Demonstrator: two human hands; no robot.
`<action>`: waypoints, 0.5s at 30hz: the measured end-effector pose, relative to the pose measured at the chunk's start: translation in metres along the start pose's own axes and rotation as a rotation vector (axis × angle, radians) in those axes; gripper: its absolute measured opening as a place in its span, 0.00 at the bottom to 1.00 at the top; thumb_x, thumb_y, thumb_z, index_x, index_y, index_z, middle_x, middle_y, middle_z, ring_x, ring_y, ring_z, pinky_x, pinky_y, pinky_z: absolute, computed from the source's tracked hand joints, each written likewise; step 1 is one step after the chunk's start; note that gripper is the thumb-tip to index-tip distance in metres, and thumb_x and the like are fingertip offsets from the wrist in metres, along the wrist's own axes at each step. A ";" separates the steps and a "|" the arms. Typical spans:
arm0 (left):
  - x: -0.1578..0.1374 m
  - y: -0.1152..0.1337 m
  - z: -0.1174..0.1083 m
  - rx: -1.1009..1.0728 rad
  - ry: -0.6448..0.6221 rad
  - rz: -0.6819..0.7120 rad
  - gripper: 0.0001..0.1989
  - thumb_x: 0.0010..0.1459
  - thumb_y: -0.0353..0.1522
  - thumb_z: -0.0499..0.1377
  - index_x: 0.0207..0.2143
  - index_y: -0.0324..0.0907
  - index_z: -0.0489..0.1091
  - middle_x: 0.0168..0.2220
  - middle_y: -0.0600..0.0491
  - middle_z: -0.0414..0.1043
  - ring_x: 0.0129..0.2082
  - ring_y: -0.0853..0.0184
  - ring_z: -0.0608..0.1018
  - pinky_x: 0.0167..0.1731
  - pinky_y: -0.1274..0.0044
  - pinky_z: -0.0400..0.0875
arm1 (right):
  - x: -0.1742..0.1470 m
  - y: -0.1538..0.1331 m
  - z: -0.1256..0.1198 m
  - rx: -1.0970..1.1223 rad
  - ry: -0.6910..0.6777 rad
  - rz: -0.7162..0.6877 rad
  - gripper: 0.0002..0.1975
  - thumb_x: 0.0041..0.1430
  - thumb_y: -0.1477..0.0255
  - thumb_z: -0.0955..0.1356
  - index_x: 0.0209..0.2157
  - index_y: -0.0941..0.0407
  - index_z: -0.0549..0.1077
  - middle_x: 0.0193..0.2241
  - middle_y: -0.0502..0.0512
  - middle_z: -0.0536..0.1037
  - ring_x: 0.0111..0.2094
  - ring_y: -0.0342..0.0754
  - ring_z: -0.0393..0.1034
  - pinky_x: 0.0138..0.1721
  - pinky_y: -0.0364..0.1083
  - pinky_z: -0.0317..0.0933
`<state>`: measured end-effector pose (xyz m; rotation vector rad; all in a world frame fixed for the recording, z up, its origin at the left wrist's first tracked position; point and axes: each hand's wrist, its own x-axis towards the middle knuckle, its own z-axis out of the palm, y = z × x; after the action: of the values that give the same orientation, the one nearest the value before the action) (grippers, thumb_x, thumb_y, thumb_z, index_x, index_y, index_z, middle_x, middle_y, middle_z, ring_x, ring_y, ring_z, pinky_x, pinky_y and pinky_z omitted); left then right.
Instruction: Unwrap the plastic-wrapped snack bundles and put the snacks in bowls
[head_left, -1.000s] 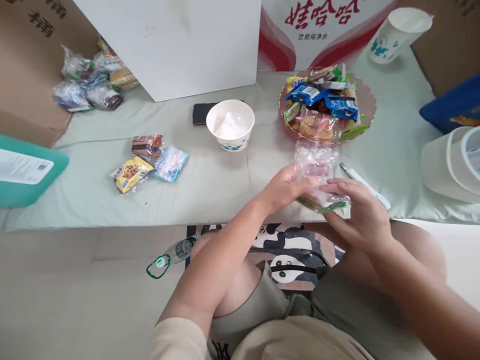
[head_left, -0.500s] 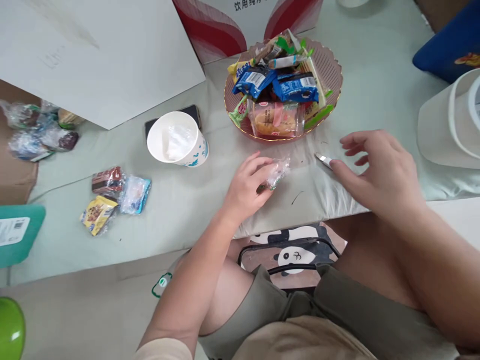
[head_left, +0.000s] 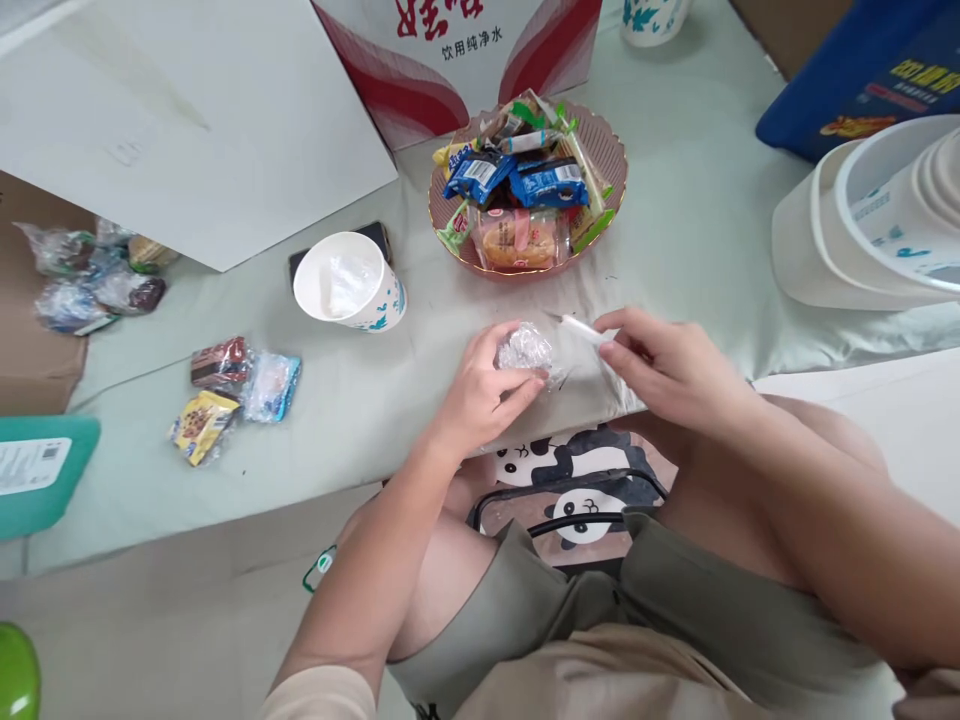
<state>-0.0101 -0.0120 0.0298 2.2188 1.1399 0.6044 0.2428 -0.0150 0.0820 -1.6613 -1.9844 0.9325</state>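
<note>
My left hand is closed around a small bundle in clear crinkled plastic wrap, just above the table's front part. What the wrap encloses is hard to make out. Between the thumb and fingers of my right hand is a slim white cutter knife, its thin dark tip pointing left toward the bundle. Tip and wrap appear apart. Behind both hands stands a pink, gold-rimmed bowl heaped with packaged snacks.
A paper cup holding clear plastic stands left, before a dark phone. Three wrapped snacks lie farther left, with more bundles beyond. White buckets and a blue package are right; large boxes stand behind.
My right hand has picked the white knife up off the table and brought it left toward the bundle. My left hand has turned the wrapped bundle upward. The view has shifted right.
</note>
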 end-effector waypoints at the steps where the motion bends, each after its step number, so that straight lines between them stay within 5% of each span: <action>1: 0.001 0.001 0.001 -0.040 0.026 -0.030 0.20 0.71 0.43 0.53 0.42 0.46 0.84 0.67 0.44 0.61 0.68 0.52 0.66 0.67 0.56 0.64 | 0.000 -0.003 0.005 0.023 0.010 -0.027 0.12 0.66 0.63 0.63 0.47 0.52 0.71 0.20 0.46 0.73 0.20 0.45 0.65 0.26 0.45 0.58; 5: 0.004 0.004 0.006 -0.153 0.087 -0.146 0.22 0.72 0.40 0.49 0.37 0.44 0.82 0.67 0.46 0.67 0.66 0.55 0.71 0.66 0.60 0.67 | 0.001 -0.006 0.023 0.258 0.025 -0.042 0.09 0.66 0.68 0.63 0.47 0.51 0.68 0.24 0.44 0.74 0.17 0.42 0.65 0.21 0.43 0.59; 8: 0.003 0.003 0.008 -0.109 0.077 -0.129 0.13 0.63 0.36 0.61 0.48 0.43 0.75 0.67 0.43 0.67 0.66 0.54 0.71 0.66 0.59 0.67 | 0.002 -0.005 0.026 0.570 -0.062 -0.015 0.08 0.66 0.68 0.62 0.44 0.52 0.70 0.30 0.49 0.77 0.21 0.42 0.73 0.23 0.43 0.66; 11: -0.001 -0.001 0.009 -0.103 0.083 -0.071 0.40 0.55 0.35 0.67 0.67 0.43 0.55 0.68 0.38 0.64 0.68 0.52 0.69 0.66 0.57 0.66 | 0.004 -0.005 0.024 0.814 -0.125 -0.060 0.12 0.63 0.66 0.62 0.43 0.55 0.72 0.34 0.55 0.80 0.31 0.49 0.80 0.33 0.49 0.74; 15: -0.003 -0.007 0.013 -0.149 0.089 -0.098 0.52 0.56 0.34 0.67 0.72 0.47 0.37 0.69 0.37 0.63 0.68 0.52 0.69 0.64 0.58 0.67 | 0.006 -0.007 0.026 0.755 0.036 -0.192 0.15 0.59 0.63 0.69 0.45 0.54 0.70 0.28 0.51 0.77 0.27 0.47 0.74 0.30 0.47 0.69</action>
<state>-0.0072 -0.0146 0.0151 2.0159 1.1999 0.7289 0.2192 -0.0156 0.0683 -1.0331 -1.4505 1.3391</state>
